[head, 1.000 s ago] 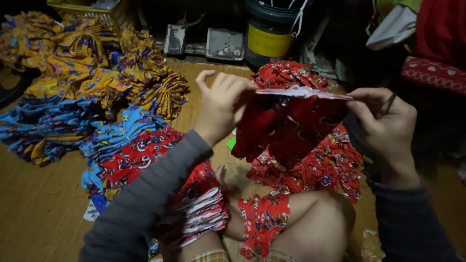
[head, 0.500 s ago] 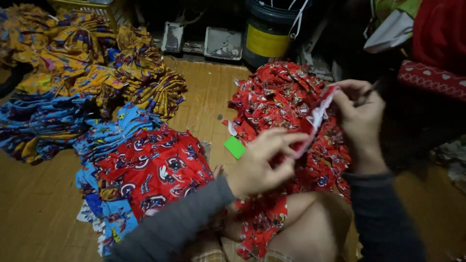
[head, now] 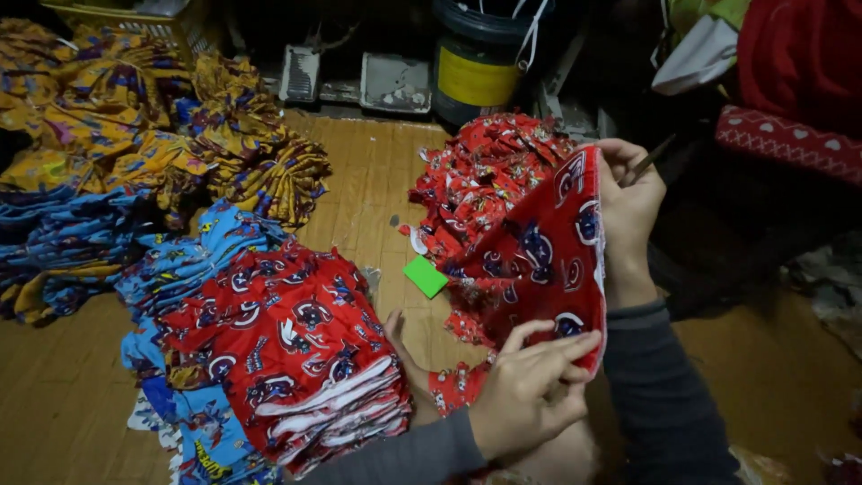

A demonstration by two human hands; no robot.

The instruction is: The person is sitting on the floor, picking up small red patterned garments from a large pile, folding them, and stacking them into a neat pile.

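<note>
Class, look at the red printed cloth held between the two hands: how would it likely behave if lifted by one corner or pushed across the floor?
The red cloth is probably floppy: it sags between the right hand and left hand. Likely light, since fingertips alone hold it. Pushed, it would probably bunch rather than slide, like the crumpled red pile behind.

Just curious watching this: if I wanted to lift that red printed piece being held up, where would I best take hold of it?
Probably along the white-stitched edge of the red printed piece, coming from the right: that hem runs straight between the right hand at top and left hand at bottom, firmer than the limp middle.
</note>
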